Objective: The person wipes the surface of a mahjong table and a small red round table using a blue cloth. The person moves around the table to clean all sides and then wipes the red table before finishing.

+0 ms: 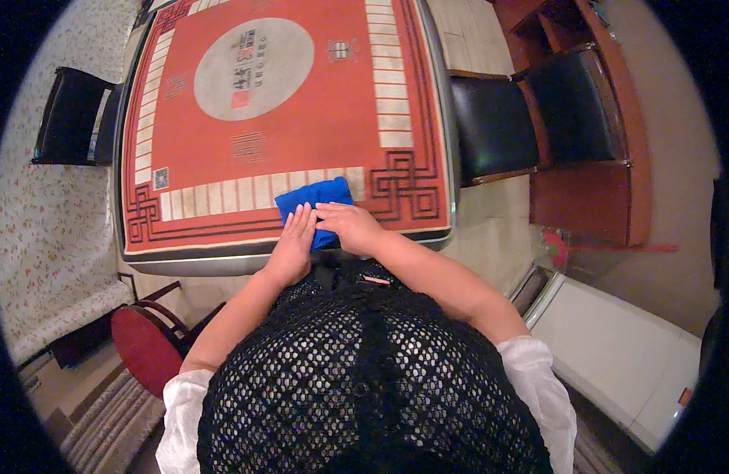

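A folded blue cloth (314, 194) lies at the near edge of a mahjong table with a red printed mat (317, 130), over the near row of printed pale tiles. My left hand (294, 243) rests on the cloth's near left part, fingers extended and pointing away from me. My right hand (353, 227) lies across its near right part, fingers pointing left, the fingertips close to those of my left hand. Both hands press the cloth flat; whether any finger grips it is hidden. Part of the cloth hangs towards me between the hands.
Black-seated chairs stand left (74, 115) and right (494, 127) of the table. A round red stool (145, 346) is at the lower left, a white-topped cabinet (619, 349) at the lower right. Behind the right chair stands a reddish wooden cabinet (583, 201). Floral curtain fabric (50, 237) hangs far left.
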A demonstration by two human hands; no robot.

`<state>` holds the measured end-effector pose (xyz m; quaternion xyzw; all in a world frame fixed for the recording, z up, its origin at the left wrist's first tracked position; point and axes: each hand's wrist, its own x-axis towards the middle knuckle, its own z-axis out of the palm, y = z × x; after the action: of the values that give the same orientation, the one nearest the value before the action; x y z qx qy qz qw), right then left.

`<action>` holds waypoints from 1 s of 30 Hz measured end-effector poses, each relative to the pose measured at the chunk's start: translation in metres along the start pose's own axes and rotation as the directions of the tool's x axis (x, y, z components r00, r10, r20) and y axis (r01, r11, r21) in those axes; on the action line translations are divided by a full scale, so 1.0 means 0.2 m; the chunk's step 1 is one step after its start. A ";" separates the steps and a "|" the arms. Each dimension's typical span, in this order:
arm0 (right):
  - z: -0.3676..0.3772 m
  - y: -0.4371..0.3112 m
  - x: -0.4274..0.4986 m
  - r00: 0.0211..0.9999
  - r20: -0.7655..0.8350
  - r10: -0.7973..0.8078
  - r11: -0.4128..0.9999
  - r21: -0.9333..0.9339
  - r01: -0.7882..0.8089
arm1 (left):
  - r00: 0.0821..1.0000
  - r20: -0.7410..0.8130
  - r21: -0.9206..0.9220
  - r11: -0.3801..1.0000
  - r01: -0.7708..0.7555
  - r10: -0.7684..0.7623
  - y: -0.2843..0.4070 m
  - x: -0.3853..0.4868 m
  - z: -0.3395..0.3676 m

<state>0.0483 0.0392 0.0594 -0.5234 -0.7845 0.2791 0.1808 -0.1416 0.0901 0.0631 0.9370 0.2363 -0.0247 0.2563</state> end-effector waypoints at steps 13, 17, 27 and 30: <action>-0.45 0.48 -0.81 0.997 0.051 -0.061 0.978 -0.197 0.070 | 0.990 -0.129 0.071 0.995 0.075 -0.065 0.83 0.58 0.43; -0.50 0.54 -0.86 0.990 0.009 -0.144 0.954 -0.266 0.141 | 0.977 -0.193 0.039 0.994 0.101 -0.092 0.89 0.65 0.48; -0.83 0.75 -0.52 0.882 0.343 -0.324 0.815 -0.373 0.444 | 0.910 -0.339 -0.069 0.971 0.231 -0.240 0.88 0.92 0.40; -0.95 0.84 -0.41 0.895 0.323 -0.306 0.804 -0.415 0.425 | 0.879 -0.426 -0.032 0.975 0.220 -0.213 0.80 1.11 0.34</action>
<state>0.3104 0.0607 0.1021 -0.3514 -0.9310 0.0989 0.0014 0.1334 0.0299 0.0417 0.8894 0.3895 0.1503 0.1860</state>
